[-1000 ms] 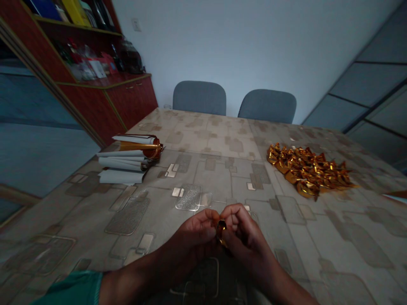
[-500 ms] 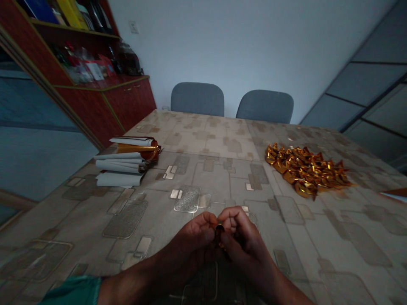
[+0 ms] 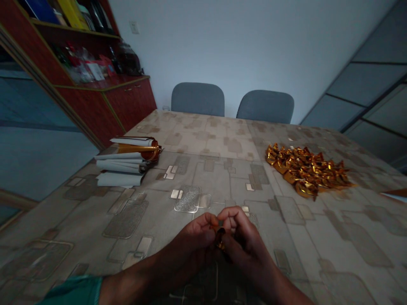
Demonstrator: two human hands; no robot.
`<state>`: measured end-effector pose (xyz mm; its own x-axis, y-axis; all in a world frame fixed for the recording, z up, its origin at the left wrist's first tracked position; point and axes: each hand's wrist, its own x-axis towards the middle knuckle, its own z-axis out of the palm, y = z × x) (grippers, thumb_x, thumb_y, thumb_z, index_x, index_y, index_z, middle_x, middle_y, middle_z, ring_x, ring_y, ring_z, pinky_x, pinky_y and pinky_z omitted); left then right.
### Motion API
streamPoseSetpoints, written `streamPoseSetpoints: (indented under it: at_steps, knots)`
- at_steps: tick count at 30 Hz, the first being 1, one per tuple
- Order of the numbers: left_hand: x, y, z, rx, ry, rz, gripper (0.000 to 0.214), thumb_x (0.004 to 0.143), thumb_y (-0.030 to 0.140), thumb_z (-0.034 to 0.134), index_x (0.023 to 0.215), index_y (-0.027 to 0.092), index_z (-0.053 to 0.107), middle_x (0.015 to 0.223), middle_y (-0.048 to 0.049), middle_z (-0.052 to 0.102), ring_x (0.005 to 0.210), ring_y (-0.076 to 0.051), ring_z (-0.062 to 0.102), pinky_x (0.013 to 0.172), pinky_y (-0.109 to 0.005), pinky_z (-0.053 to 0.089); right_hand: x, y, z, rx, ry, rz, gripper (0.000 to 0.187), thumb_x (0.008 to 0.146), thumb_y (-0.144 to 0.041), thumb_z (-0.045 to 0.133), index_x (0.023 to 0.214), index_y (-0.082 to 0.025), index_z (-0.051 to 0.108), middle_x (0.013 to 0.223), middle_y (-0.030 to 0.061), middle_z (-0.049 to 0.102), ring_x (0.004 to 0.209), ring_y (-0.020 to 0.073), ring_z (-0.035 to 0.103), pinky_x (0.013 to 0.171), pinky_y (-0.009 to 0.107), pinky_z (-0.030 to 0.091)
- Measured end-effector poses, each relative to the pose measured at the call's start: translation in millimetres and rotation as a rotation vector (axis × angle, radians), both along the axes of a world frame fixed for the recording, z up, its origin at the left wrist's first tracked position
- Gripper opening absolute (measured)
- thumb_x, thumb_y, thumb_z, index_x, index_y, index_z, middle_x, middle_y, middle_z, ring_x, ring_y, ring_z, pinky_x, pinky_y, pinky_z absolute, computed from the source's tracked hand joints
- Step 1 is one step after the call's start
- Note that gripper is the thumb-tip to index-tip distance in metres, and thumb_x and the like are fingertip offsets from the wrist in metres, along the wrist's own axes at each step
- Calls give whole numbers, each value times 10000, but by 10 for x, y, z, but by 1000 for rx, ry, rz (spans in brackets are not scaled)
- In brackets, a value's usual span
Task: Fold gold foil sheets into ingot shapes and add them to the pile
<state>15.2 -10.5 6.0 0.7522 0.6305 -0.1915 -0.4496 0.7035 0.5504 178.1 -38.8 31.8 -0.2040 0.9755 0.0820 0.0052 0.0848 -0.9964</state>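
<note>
The left hand [image 3: 190,242] and right hand [image 3: 243,239] come together above the worktop [image 3: 222,135], clamped on a small gold foil piece [image 3: 220,238]. A heap of gold foil packets [image 3: 307,170] lies ahead right; white sheets [image 3: 119,167] and a gold foil roll [image 3: 137,148] lie ahead left.

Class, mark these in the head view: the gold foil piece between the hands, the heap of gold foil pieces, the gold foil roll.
gold foil piece [image 3: 219,238], head view, on its middle
heap of gold foil pieces [image 3: 307,171], head view, on its centre
gold foil roll [image 3: 152,151], head view, on its end
</note>
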Motion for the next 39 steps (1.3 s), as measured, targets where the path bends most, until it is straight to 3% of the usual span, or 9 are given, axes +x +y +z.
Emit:
streamPoseSetpoints:
  at_steps: [6,18,27,34,39]
  knots:
    - [10,-2,-7,11,-13,3,285,830,327,801,989,165,628,1042,-70,648,979,-187,645,882,-305,484,3,8,-49,57,-63,-33,14,953,-222,497,959,-229,507,643,-77,443,520,109,401,478,227,303]
    - [13,-22,-51,29,-15,39,230,874,315,752,987,165,619,1022,-67,642,950,-186,645,899,-333,481,1,6,-43,86,-125,-54,190,850,-129,557,1015,-222,539,637,-96,381,519,106,391,476,220,296]
    - [10,-10,-66,38,-20,53,201,882,288,745,964,169,606,1025,-83,675,943,-197,668,874,-340,495,-9,40,-62,86,-135,-57,188,859,-150,577,1027,-222,531,626,-102,362,509,103,385,474,224,274]
    - [-6,-8,-18,-1,-43,29,239,869,320,761,966,186,589,963,-40,658,891,-160,648,816,-290,483,77,-4,-44,-136,176,16,194,1005,-409,525,1084,-231,526,708,-67,428,587,116,399,528,235,330]
    - [-9,8,14,16,-17,12,250,891,376,722,1031,207,603,991,-29,643,909,-157,629,865,-296,464,88,11,7,-188,226,100,273,967,-481,606,1020,-214,575,737,-44,479,637,121,425,576,248,342]
